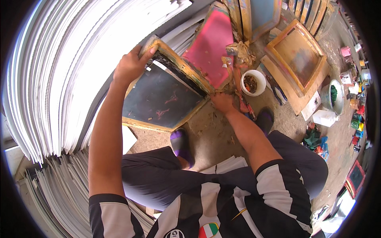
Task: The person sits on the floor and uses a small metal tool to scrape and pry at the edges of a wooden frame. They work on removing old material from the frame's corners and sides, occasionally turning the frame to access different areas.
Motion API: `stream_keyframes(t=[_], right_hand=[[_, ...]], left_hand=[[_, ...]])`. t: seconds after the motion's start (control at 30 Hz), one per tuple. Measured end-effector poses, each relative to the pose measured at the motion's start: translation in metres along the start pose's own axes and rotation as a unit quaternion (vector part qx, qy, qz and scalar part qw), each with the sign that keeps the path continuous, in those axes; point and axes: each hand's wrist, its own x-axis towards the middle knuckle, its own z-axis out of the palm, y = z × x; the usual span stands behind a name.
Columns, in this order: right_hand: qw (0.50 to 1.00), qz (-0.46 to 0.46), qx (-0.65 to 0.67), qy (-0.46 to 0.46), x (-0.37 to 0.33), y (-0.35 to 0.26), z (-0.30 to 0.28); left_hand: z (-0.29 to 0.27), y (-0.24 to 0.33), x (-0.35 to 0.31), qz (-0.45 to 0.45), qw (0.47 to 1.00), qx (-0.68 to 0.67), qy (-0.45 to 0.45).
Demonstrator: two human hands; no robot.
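A wooden screen-printing frame [158, 95] with dark mesh and pinkish smears stands tilted in front of me, its wood stained yellow and black. My left hand [133, 65] is closed over its upper corner, with the thumb along the wood. At the frame's right corner, low near the floor, my right hand [223, 102] is closed against the wood; its fingertips are partly hidden. Pale strips lie along the inner edge of the mesh. Just right of my right hand are a red-handled tool [249, 110] and a white bucket [262, 82] holding brown scraps.
Tall stacks of white sheets [71, 71] fill the left side. A pink screen [212, 47] leans behind the frame. To the right lie pliers [276, 92] and another wooden frame [274, 49] on a board. Paint containers [356, 121] and a metal bucket [338, 106] stand farther right.
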Motion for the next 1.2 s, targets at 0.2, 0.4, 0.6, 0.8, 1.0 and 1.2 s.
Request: stream_keyframes(t=[0.2,0.4,0.6,0.8,1.0,1.2], right_hand=[[0.965,0.176,0.181,-0.068,-0.016,-0.035,0.002],[0.926,0.260,0.274,-0.023,-0.032,-0.038,0.037],[0.966,0.153,0.186,-0.093,-0.049,-0.039,0.037],[0.972,-0.087,0.179,-0.122,-0.046,0.035,0.010],[0.881,-0.128,0.447,0.089,0.002,-0.022,-0.165],[0.892,0.055,0.404,0.196,0.004,0.024,-0.229]], left_hand=[[-0.001,0.029,-0.007,-0.009,0.998,0.036,-0.043],[0.001,0.059,-0.009,0.023,0.997,0.040,-0.055],[0.008,0.062,-0.013,0.051,0.996,0.047,-0.046],[0.009,0.064,-0.007,0.071,0.996,0.043,-0.042],[0.010,0.052,-0.009,0.061,0.998,0.010,-0.018],[-0.007,0.059,-0.043,0.043,0.998,0.034,-0.016]])
